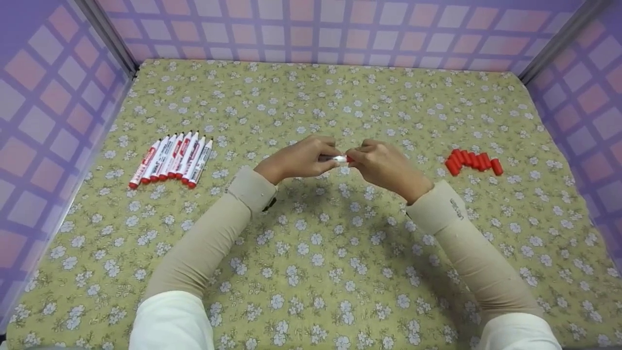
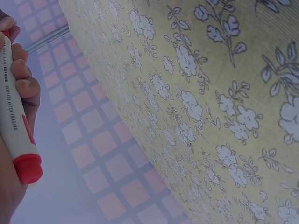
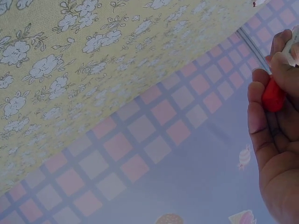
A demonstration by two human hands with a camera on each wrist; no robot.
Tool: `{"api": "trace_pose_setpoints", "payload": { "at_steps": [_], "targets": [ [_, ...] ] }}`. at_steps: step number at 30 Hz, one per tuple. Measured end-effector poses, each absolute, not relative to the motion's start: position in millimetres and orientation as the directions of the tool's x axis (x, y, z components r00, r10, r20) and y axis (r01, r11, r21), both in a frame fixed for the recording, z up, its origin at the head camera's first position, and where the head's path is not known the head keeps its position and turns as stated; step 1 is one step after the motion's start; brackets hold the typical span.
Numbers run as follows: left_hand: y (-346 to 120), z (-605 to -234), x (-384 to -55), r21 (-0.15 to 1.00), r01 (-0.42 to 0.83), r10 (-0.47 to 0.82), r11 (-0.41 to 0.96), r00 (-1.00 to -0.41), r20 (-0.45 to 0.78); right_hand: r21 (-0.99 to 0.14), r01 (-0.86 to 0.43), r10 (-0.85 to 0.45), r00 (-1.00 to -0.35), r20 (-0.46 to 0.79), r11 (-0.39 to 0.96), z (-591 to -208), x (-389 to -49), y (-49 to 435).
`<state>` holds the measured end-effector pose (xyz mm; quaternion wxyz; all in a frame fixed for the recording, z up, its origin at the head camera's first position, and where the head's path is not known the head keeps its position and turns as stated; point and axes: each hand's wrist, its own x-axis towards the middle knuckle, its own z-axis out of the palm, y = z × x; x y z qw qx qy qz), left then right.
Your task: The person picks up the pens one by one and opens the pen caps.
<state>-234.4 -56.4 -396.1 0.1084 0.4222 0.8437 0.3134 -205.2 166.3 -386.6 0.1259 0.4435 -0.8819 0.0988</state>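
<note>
Over the middle of the table my left hand grips a white whiteboard marker with a red end plug. My right hand pinches a red cap at the marker's other end, where the two hands almost meet. Whether the cap still sits on the tip, the fingers hide. A row of uncapped white markers lies to the left, dark tips pointing away and red ends nearer. On the right lies a small cluster of loose red caps.
A yellow-green floral cloth covers the table. Checked purple, pink and white panels stand at the back and both sides, joined by grey corner posts.
</note>
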Motion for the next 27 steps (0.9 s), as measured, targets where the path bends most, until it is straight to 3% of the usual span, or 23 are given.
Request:
{"api": "trace_pose_setpoints", "payload": {
  "at_steps": [27],
  "targets": [
    [-91.5,-396.1,-233.8,0.614,0.61,0.721,0.5,-0.686,0.094,-0.061,-0.818,-0.751,-0.552,0.362,0.571,-385.7,-204.8,170.3]
  ]
}}
